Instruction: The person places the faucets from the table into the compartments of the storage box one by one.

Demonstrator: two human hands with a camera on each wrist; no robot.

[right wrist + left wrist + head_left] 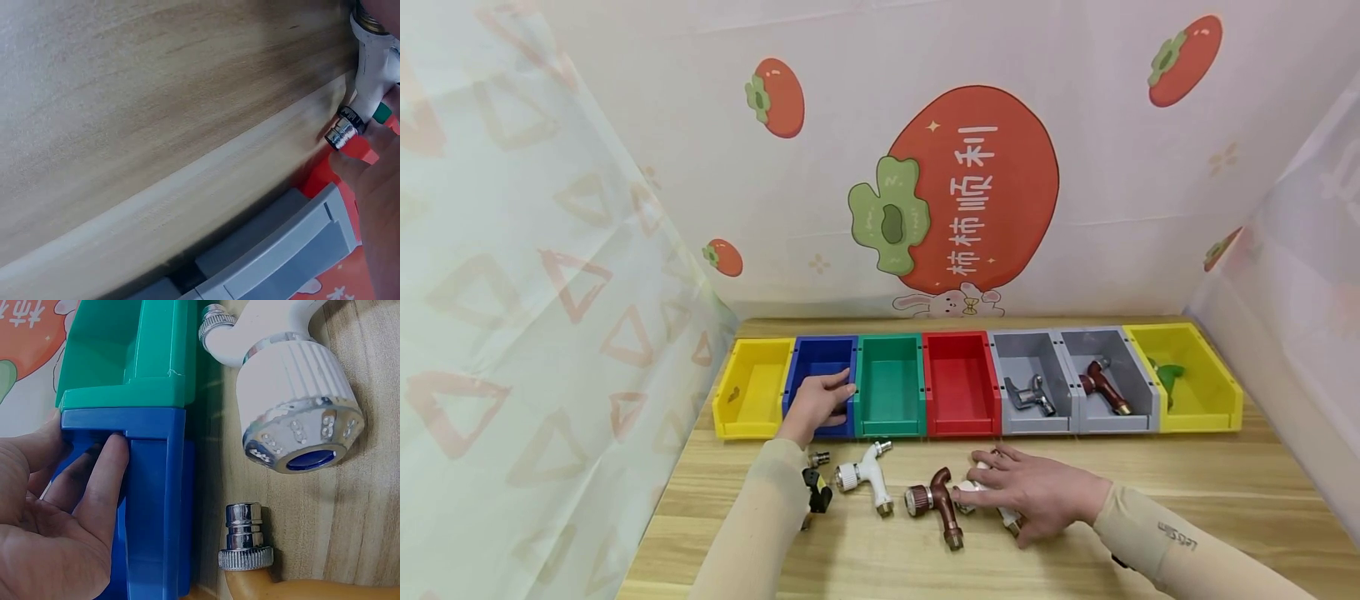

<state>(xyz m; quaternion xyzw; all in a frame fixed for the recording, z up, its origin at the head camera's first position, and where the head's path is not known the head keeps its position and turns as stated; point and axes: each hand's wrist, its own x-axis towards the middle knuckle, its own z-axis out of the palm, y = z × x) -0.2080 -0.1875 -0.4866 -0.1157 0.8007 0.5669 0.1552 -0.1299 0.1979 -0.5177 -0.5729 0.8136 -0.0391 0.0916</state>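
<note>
My left hand (816,408) reaches into the blue bin (826,352), its fingers extended against the inner wall beside the green bin (889,427). Nothing shows in its grasp; some fingertips are hidden under the rim. My right hand (1048,487) holds a white faucet (373,72) low over the table, fingers across it and thumb by its brass inlet. Just left of that hand lies a brown faucet (942,498). Another white faucet (872,473) is in front of the green bin. By the left forearm are a black faucet (822,492) and an orange one (312,590), partly hidden.
Along the back stands a row of bins, including a red bin (962,427). At its right, grey bins hold a chrome faucet (1030,396) and a brown faucet (1103,387); a yellow bin (1206,423) holds a green faucet (1168,379). Another yellow bin (752,429) ends the left side.
</note>
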